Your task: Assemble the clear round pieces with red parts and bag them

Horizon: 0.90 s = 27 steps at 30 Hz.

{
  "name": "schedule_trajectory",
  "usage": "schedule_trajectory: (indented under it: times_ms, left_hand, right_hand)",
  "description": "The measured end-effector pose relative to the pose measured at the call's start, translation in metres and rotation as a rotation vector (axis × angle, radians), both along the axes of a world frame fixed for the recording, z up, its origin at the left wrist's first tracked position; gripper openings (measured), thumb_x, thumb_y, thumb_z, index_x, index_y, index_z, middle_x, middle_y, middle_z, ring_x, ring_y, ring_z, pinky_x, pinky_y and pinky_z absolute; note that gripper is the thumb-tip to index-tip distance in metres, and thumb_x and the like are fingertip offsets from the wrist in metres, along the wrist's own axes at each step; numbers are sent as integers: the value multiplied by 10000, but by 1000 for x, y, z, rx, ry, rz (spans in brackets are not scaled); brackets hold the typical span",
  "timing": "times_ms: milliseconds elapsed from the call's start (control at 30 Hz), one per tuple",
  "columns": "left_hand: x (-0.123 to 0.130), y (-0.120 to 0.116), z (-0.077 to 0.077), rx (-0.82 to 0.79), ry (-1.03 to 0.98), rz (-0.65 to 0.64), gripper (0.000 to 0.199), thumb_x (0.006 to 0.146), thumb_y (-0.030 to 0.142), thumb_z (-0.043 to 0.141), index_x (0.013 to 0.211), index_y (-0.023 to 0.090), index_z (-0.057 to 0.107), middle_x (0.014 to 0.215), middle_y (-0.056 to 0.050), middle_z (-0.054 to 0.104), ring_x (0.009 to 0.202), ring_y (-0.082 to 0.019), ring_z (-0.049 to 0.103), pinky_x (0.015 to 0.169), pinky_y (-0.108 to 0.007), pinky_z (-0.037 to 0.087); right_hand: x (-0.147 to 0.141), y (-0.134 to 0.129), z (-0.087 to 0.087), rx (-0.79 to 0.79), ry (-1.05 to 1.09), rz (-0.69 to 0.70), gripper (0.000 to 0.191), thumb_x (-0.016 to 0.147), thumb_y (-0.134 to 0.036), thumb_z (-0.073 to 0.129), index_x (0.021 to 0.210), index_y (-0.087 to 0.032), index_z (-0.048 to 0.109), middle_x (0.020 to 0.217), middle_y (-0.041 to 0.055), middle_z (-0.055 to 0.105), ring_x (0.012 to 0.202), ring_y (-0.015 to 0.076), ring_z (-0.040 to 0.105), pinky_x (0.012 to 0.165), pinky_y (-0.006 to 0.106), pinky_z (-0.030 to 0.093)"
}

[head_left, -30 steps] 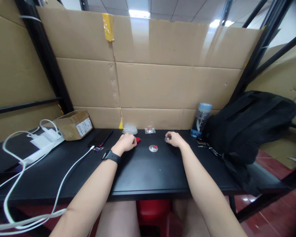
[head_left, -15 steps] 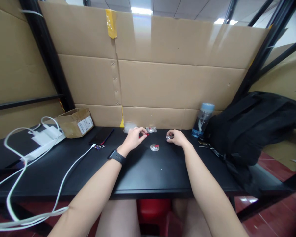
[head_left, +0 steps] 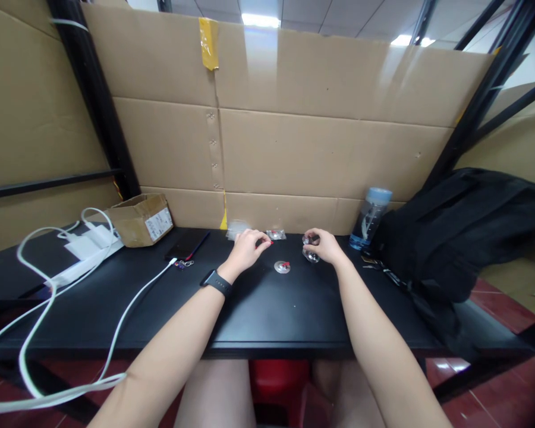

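My left hand [head_left: 248,248], with a dark watch on its wrist, is closed in a pinch on a small red piece [head_left: 271,242], mostly hidden by the fingertips. My right hand [head_left: 324,245] pinches a clear suction cup [head_left: 307,240] just above the table. Right below those fingers lies another clear suction cup [head_left: 311,257]; whether the fingers touch it I cannot tell. Between the hands, nearer to me, a clear suction cup with a red piece on it [head_left: 282,267] rests flat. Behind the left fingertips is a small clear packet [head_left: 276,235] with something red in it.
A clear plastic bag [head_left: 236,229] lies by the cardboard wall. To the left are a phone [head_left: 186,245], a cardboard box [head_left: 141,221] and a white power strip [head_left: 87,257] with cables. On the right stand a water bottle [head_left: 369,219] and a black backpack [head_left: 455,232].
My right hand has risen slightly with one suction cup, and another clear one now shows beneath it. My left hand keeps its pinch. The whole view has shifted a little.
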<state>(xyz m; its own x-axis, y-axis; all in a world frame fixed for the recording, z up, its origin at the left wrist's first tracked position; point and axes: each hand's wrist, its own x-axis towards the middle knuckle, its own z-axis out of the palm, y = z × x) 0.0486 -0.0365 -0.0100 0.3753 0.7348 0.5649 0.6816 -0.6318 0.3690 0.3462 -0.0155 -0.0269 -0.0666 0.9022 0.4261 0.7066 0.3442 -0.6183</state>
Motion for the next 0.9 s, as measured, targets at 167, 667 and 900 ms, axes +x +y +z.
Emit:
schedule_trajectory:
  times_ms: [167, 667, 900]
  left_hand:
    - [5, -4, 2, 17, -82, 2, 172, 924, 368, 619, 907, 244, 738, 1013, -49, 678, 1026, -239, 600, 952, -401, 439]
    - [10, -4, 0, 25, -206, -31, 70, 860, 272, 666, 852, 219, 713, 1018, -53, 628, 1033, -229, 604, 969, -405, 474]
    - [11, -10, 5, 99, -190, -27, 88, 873, 284, 669, 844, 220, 721, 1006, -53, 615, 1021, -229, 592, 951, -402, 470]
  right_hand:
    - [-43, -13, 11, 1, 345, 284, 463, 657, -299, 821, 1085, -210, 668, 1133, 80, 697, 879, 195, 682, 730, 308, 561]
    - [-98, -35, 11, 12, 547, 481, 487, 637, -388, 878, 1029, -221, 644, 1124, 82, 712, 982, 227, 705, 723, 289, 548]
    - [-99, -28, 5, -84, 560, 465, 411, 784, -585, 729, 891, -205, 616, 909, 39, 708, 784, 174, 695, 650, 260, 524]
